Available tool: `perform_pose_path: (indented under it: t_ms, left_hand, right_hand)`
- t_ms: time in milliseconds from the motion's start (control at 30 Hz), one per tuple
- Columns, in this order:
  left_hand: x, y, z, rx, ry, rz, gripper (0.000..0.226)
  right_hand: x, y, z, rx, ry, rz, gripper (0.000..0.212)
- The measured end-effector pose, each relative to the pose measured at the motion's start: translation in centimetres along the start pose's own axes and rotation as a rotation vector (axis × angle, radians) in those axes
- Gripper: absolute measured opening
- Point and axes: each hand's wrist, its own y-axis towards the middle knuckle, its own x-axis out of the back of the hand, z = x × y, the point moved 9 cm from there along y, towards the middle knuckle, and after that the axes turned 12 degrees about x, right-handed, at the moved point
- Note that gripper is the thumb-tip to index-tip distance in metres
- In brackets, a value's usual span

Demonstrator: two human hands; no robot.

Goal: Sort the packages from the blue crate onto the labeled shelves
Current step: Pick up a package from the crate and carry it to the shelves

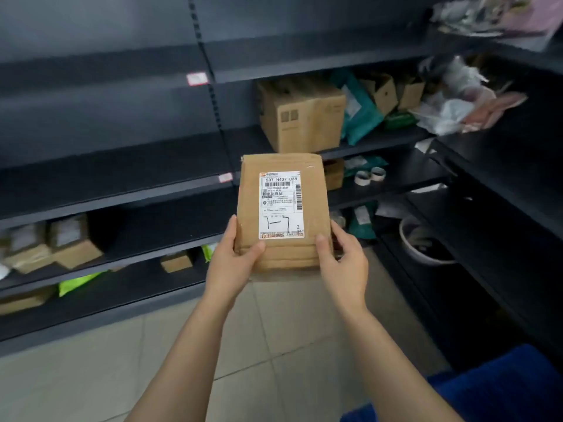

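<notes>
Head: left hand (231,263), right hand (347,263), fingers (323,246) around package (280,162)

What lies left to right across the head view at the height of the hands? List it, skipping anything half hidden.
cardboard boxes on the left shelf → small cardboard box → left hand → brown package, held in both hands → right hand → grey basin
</notes>
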Motion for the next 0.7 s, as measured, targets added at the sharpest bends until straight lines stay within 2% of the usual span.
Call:
perform_pose_path:
  t_ms: [167, 367, 700]
  left_hand:
    - [12.5, 1.3, 0.8, 0.002, -0.01, -0.171, 0.08]
    - [25.4, 2.8, 2.3, -0.003, 0.09, -0.325, 0.081]
    - [40.0, 6.0, 5.3, 0.107, 0.194, -0.493, 0.081]
  right_hand:
    - [-10.8, -0.7, 6.4, 0.065, 0.04, 0.14, 0.044]
    - [-22.6, -2.7, 12.6, 0.103, 0.113, 0.235, 0.043]
    - [-38.4, -4.3, 19.1, 0.168, 0.131, 0.449, 0.04]
